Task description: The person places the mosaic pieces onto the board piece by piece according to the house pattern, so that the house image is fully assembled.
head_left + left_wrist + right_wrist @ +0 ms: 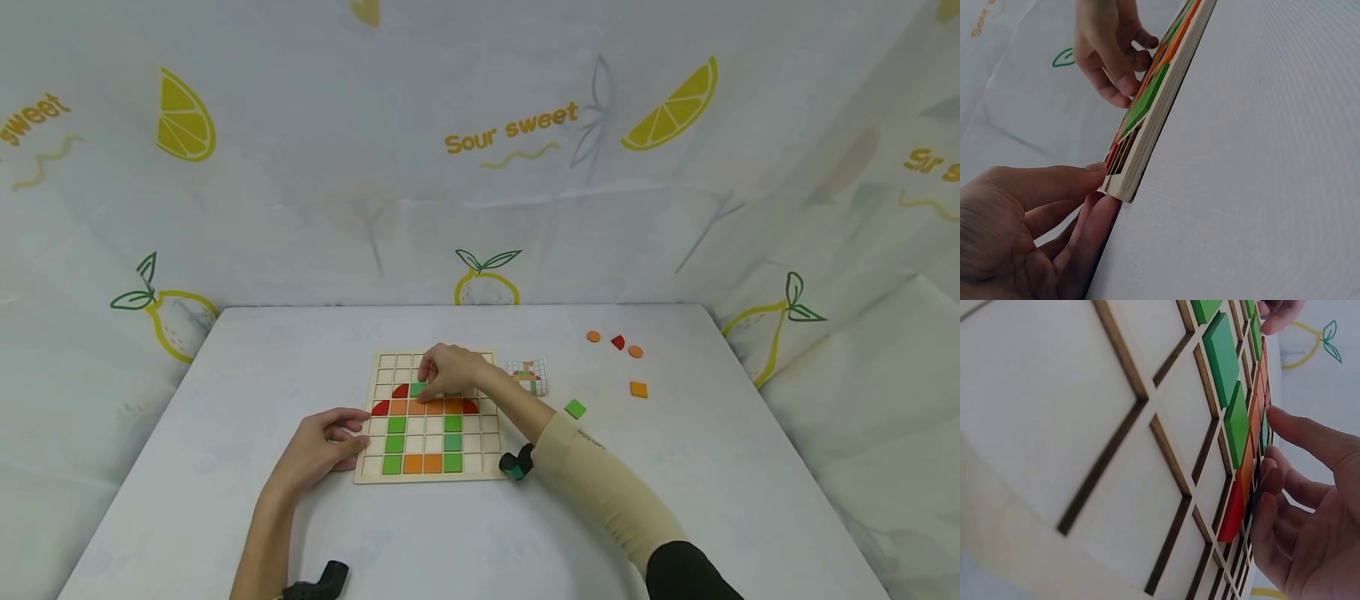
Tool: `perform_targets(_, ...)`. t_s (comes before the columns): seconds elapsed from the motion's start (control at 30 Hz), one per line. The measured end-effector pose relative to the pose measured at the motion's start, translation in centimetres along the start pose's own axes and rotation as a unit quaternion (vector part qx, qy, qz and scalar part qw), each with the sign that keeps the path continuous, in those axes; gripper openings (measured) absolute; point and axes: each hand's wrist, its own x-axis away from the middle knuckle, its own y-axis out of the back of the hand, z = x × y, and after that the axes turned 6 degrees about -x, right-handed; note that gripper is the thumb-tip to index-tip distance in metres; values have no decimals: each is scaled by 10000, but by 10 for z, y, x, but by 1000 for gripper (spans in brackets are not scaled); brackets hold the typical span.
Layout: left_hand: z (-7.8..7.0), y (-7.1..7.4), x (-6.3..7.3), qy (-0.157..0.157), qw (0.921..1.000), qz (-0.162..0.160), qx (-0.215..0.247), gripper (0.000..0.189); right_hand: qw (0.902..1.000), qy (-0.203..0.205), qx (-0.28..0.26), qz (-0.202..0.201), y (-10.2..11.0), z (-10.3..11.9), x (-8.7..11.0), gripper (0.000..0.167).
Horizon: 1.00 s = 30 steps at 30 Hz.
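A wooden grid board (483, 462) lies on the table, with red, orange and green pieces set in its squares. My left hand (322, 446) holds the board's left edge; in the left wrist view its fingertips (1094, 167) are right at the corner. My right hand (453, 371) reaches over the board's upper part, fingers bent. Its thumb and a finger meet a green square tile (417, 389) in the row above the orange tiles (398, 407). In the right wrist view that tile (1264, 431) shows between thumb and finger. The hand hides some upper squares.
Right of the board lies a small pattern card (528, 377), partly behind the right forearm. Loose pieces lie farther right: a green tile (575, 408), an orange square (638, 389), a red piece (618, 342) and two orange discs (635, 352). A white printed curtain (330, 225) hangs behind the table.
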Motion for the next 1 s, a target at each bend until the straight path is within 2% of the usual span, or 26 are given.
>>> perform_targets(0.33, -1, -1, 2, -49, 10000, -48, -34, 44, 9998, 164, -127, 51, 2, -2, 7, 9)
perform_targets(0.83, -1, -1, 0, -47, 10000, -57, -9, 44, 9978, 259, -538, 291, 14, -8, 18, 15)
perform_targets(1.0, 0, -1, 0, -52, 10000, -82, -20, 44, 9973, 261, -662, 184, 25, -12, 26, 20)
